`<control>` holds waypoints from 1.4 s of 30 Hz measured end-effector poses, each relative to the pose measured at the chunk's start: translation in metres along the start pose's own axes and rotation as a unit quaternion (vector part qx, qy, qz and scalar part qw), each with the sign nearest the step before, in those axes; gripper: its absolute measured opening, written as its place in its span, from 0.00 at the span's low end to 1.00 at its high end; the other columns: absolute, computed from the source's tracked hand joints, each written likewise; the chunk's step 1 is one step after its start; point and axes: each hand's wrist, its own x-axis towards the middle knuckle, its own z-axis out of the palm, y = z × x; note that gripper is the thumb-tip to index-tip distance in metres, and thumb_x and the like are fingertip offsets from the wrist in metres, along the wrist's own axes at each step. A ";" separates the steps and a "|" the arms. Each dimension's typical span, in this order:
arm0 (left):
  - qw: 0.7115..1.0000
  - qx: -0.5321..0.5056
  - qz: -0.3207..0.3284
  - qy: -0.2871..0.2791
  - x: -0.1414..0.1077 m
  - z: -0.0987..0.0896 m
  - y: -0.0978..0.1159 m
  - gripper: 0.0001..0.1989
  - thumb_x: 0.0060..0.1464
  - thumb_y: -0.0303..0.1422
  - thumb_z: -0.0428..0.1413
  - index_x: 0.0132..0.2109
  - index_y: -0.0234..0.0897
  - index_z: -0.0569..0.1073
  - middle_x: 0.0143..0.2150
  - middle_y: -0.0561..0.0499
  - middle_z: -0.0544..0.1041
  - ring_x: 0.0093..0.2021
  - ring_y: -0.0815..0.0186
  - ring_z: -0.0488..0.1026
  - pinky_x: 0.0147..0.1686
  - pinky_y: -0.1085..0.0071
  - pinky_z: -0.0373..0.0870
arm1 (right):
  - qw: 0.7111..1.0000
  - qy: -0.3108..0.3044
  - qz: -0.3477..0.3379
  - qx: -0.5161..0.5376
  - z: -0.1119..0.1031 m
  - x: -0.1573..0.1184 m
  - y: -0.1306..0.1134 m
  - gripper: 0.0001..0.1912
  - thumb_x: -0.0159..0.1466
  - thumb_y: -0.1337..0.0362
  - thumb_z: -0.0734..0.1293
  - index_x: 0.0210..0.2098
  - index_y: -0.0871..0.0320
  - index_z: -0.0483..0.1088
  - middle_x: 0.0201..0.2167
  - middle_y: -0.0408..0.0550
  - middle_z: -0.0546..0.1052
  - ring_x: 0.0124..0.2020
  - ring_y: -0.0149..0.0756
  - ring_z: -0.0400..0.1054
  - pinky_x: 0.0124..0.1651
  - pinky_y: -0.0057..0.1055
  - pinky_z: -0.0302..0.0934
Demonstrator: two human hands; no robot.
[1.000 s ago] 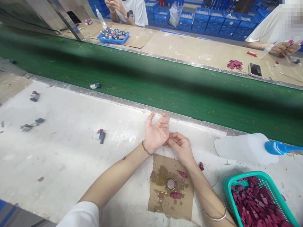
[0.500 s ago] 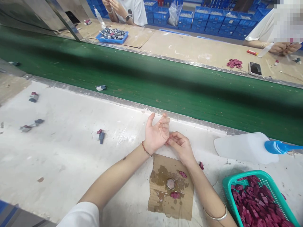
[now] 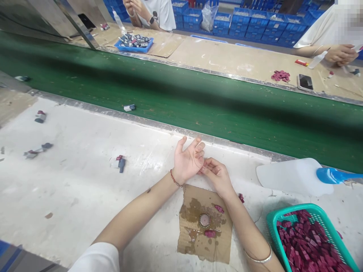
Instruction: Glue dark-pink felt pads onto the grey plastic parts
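Note:
My left hand (image 3: 187, 160) is held palm up above the white bench, fingers apart and loosely curled, with nothing on the palm. Against its outer edge, the thumb and fingers of my right hand (image 3: 217, 174) are pinched together; what lies between them, if anything, is hidden. Below both hands is a wet-stained piece of cardboard (image 3: 205, 249). On it sit a round bottle cap (image 3: 204, 220) with a ridged rim and two small maroon pieces, one above the cap (image 3: 219, 209) and another below it (image 3: 210, 234). A further maroon piece (image 3: 241, 198) lies beside my right forearm.
A green basket (image 3: 272, 226) of maroon pieces stands at right, below a white squeeze bottle (image 3: 289, 176) lying down. Small grey-and-maroon assemblies (image 3: 121, 164) lie to the left. Beyond runs a green conveyor belt (image 3: 181, 98); two co-workers sit across it.
The small grey-and-white parts on the conveyor belt have shifted to the right. My left fingers have opened slightly; my right hand is nearly still. The co-worker at right has moved their hands a little.

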 end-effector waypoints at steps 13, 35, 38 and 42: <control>0.995 0.087 -0.001 -0.041 0.000 0.003 -0.001 0.28 0.68 0.44 0.34 0.30 0.35 0.69 0.18 0.55 0.62 0.14 0.72 0.62 0.16 0.78 0.63 | 1.000 -0.005 0.004 -0.007 0.002 0.000 -0.002 0.19 0.53 0.48 0.75 0.28 0.55 0.68 0.24 0.40 0.71 0.28 0.34 0.68 0.37 0.32 0.65; 0.998 -0.052 0.025 0.008 0.001 -0.002 0.003 0.18 0.69 0.42 0.41 0.37 0.37 0.68 0.22 0.57 0.62 0.15 0.77 0.60 0.17 0.84 0.64 | 1.000 0.021 -0.011 -0.014 0.004 -0.002 -0.003 0.12 0.56 0.53 0.74 0.31 0.54 0.73 0.26 0.43 0.77 0.31 0.37 0.72 0.42 0.36 0.68; 0.998 -0.045 0.036 0.014 0.001 -0.002 0.004 0.18 0.69 0.41 0.41 0.37 0.36 0.68 0.22 0.57 0.62 0.15 0.77 0.60 0.17 0.84 0.63 | 1.000 0.021 -0.014 -0.015 0.004 -0.003 -0.004 0.12 0.58 0.53 0.72 0.32 0.54 0.74 0.25 0.43 0.77 0.30 0.37 0.72 0.40 0.36 0.69; 0.997 -0.051 0.048 0.016 0.000 -0.001 0.005 0.19 0.69 0.41 0.40 0.36 0.36 0.68 0.22 0.57 0.63 0.15 0.77 0.61 0.17 0.84 0.64 | 1.000 0.022 -0.018 -0.009 0.005 -0.004 -0.004 0.14 0.57 0.50 0.73 0.30 0.55 0.72 0.25 0.43 0.77 0.28 0.35 0.72 0.38 0.35 0.69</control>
